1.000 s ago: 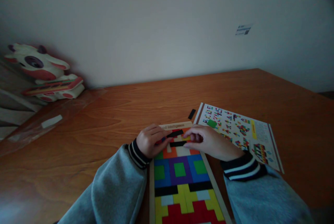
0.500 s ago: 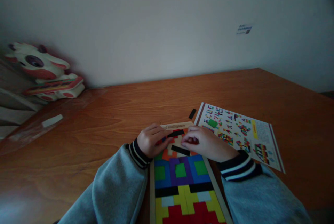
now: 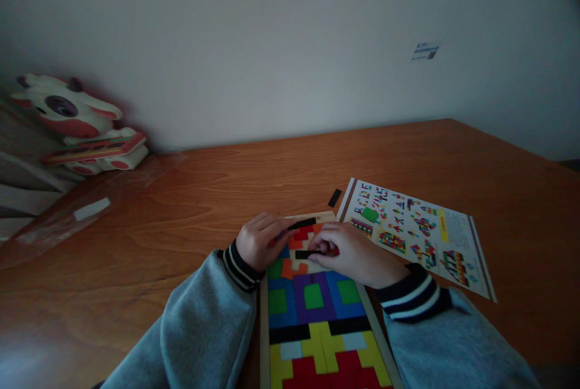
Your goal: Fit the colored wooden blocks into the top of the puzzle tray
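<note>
A wooden puzzle board (image 3: pixel 265 340) lies before me, fitted with coloured block pieces. Over its far left edge, my left hand (image 3: pixel 260 241) is closed on a long black puzzle strip (image 3: pixel 302 223), which points right and slightly up. My right hand (image 3: pixel 351 251) pinches a second black strip (image 3: pixel 304 254) between thumb and fingers above the far part of the board. Red and orange pieces (image 3: pixel 290 269) lie around both strips there. Closer to me sit blue and purple frames with green squares (image 3: pixel 313 296), then yellow (image 3: pixel 321 347) and red pieces (image 3: pixel 348 371).
A printed pattern sheet (image 3: pixel 457 226) with a green square piece (image 3: pixel 370 215) on it lies to the right. One loose black strip (image 3: pixel 335 197) rests behind the board. At the far left stand a cow toy (image 3: pixel 86 123) and clear plastic wrap (image 3: pixel 122 189). A wall bounds the table.
My right hand has taken hold of the black strip that lay on the board, and the strip now lies more level. The strip in my left hand has shifted slightly up and left.
</note>
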### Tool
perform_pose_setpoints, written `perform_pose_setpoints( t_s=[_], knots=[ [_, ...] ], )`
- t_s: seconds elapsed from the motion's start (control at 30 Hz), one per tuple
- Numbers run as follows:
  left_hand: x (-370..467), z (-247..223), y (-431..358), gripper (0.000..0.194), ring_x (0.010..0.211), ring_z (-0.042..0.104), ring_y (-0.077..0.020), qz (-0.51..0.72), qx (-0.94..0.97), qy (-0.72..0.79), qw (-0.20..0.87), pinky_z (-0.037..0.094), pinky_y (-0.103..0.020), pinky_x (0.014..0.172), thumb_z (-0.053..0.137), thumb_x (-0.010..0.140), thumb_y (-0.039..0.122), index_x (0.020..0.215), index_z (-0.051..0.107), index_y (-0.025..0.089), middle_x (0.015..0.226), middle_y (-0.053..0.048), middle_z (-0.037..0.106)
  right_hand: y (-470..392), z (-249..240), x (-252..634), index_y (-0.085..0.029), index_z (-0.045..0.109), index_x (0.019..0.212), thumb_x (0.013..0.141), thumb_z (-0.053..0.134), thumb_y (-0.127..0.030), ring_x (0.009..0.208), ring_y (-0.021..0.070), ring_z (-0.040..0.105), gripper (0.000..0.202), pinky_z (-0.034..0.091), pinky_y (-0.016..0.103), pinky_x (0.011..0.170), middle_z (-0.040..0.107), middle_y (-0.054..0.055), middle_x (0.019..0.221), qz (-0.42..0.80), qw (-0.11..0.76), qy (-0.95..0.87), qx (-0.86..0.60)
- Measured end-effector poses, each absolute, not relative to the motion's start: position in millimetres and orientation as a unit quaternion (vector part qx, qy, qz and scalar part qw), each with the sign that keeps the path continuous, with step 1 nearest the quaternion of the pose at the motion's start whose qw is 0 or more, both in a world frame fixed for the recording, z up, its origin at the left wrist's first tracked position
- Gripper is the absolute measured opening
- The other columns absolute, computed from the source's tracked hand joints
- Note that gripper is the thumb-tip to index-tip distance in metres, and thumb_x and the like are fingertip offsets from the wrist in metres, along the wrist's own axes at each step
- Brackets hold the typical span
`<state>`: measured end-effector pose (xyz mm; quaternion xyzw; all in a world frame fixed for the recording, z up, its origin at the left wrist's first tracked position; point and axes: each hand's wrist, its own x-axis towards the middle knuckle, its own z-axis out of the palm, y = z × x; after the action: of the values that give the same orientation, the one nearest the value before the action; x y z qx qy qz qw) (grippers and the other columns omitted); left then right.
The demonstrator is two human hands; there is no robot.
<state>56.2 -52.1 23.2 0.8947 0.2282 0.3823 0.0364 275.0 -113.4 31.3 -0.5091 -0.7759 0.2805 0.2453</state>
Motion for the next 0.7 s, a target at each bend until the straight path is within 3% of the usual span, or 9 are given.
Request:
perform_pose_setpoints(
  t_s=[0.13,0.3,0.5,0.7],
  knots=[
    [55,23,-52,0.023,0.081,0.065,-0.0138,0.397,0.875,0.263,0.084,0.054,-0.025,0.074,0.058,0.088,0.015,0.11,0.064,0.018,0.09,-0.005,0.068,-115,32,274,-0.019,0.067,0.083,0.078,0.071,-0.023,0.063,0.0107,0.054,0.007,0.041,0.024,0.058,0.061,-0.002,0.072,0.286,0.233,-0.779,-0.507],
    [51,22,-51,0.026,0.075,0.057,-0.0139,0.366,0.894,0.226,0.125,0.051,-0.025,0.066,0.046,0.089,0.012,0.101,0.069,0.019,0.087,-0.007,0.058,-116,32,274,-0.019,0.066,0.084,0.079,0.071,-0.021,0.072,0.0126,0.056,0.008,0.043,0.026,0.065,0.062,0.001,0.082,0.272,0.238,-0.782,-0.508],
    [49,27,-54,0.042,0.092,0.054,-0.0232,0.273,0.936,0.175,0.141,0.049,-0.039,0.079,0.056,0.082,0.025,0.123,0.058,0.016,0.104,-0.013,0.057,-116,35,274,-0.02,0.066,0.092,0.079,0.072,-0.023,0.087,0.0178,0.059,0.015,0.045,0.031,0.077,0.065,0.004,0.093,0.245,0.224,-0.789,-0.517],
    [44,29,-52,0.057,0.1,0.05,-0.0282,0.231,0.946,0.169,0.153,0.046,-0.046,0.086,0.058,0.077,0.033,0.131,0.051,0.016,0.113,-0.015,0.054,-118,40,270,-0.022,0.065,0.095,0.08,0.069,-0.017,0.091,0.0167,0.061,0.016,0.044,0.033,0.083,0.068,0.002,0.097,0.253,0.23,-0.784,-0.518]
  ],
)
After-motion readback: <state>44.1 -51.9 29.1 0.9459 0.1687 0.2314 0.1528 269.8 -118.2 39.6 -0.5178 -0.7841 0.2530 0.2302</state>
